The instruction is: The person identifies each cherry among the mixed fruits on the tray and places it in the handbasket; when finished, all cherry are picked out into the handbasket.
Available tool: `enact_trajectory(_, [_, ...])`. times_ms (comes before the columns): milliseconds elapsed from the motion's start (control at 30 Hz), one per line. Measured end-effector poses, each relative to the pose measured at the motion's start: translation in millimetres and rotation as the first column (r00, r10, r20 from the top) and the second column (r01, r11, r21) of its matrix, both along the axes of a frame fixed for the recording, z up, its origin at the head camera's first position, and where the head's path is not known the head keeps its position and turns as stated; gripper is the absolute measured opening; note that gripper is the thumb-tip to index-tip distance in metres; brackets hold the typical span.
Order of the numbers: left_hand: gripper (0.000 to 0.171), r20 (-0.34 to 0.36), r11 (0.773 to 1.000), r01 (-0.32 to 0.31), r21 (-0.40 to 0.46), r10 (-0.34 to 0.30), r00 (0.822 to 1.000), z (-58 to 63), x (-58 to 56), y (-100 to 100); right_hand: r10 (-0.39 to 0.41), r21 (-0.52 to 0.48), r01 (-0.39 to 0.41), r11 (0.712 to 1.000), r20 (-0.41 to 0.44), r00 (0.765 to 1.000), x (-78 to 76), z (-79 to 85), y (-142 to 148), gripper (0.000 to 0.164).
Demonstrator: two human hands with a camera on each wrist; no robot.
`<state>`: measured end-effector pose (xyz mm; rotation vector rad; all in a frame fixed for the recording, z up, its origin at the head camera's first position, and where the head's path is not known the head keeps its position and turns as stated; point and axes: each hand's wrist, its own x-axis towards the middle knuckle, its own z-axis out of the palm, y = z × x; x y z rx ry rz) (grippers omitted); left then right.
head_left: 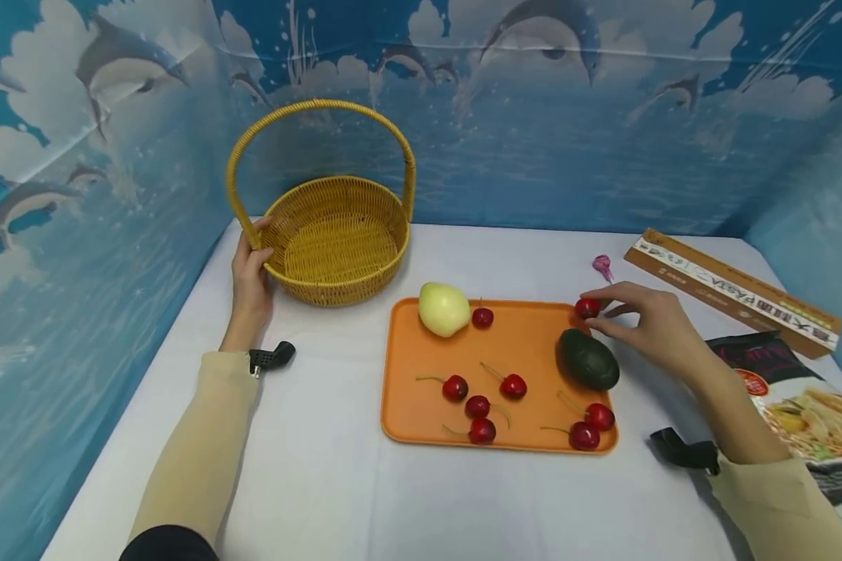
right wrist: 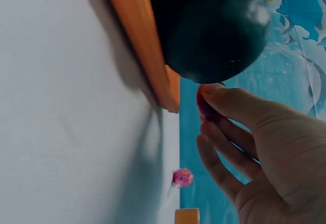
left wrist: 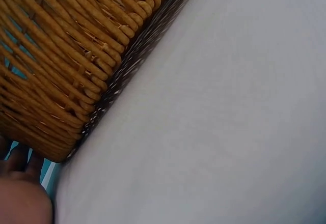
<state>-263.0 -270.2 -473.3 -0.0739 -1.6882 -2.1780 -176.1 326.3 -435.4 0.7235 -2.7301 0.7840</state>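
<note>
At the left side of a yellow woven basket (head_left: 333,291) with a tall handle, my left hand (head_left: 250,284) grips the rim by the handle's base. In the left wrist view the basket's woven wall (left wrist: 56,56) fills the upper left, above the fingers (left wrist: 19,159). My right hand (head_left: 652,323) pinches a red cherry (head_left: 587,308) between thumb and fingertips, over the far right corner of an orange tray (head_left: 519,343). Just nearer than that cherry lies a dark green avocado (head_left: 587,359). Several stemmed cherries (head_left: 513,386) and a pale yellow-green pear (head_left: 443,309) also lie on the tray.
Behind the right hand is a wrapped pink lollipop (head_left: 602,266). A long brown pasta box (head_left: 733,292) lies at the back right, with a dark noodle packet (head_left: 807,413) nearer. A dolphin-printed blue cloth (head_left: 568,156) walls the white table's back and sides.
</note>
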Motion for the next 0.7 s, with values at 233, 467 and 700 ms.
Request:
enact_trajectory(233, [0.049,0.004,1.000,-0.008,-0.022,0.009,1.000,1.4,-0.3,2.5,-0.060,-0.029,0.062,0.998,0.044,0.997,1.5,12.9,-0.5,0.048])
enact_trajectory(467, [0.050,0.010,0.996,0.033,-0.078,-0.033,0.999,-4.3,-0.3,5.4,-0.083,-0.050,0.078,0.996,-0.091,0.992,3.9,32.9,-10.7,0.054])
enact_trajectory(700, [0.050,-0.005,0.994,0.042,-0.100,-0.042,0.999,-0.1,0.1,3.8,0.009,0.013,-0.008,1.000,-0.108,0.994,-5.4,65.2,-54.0,0.046])
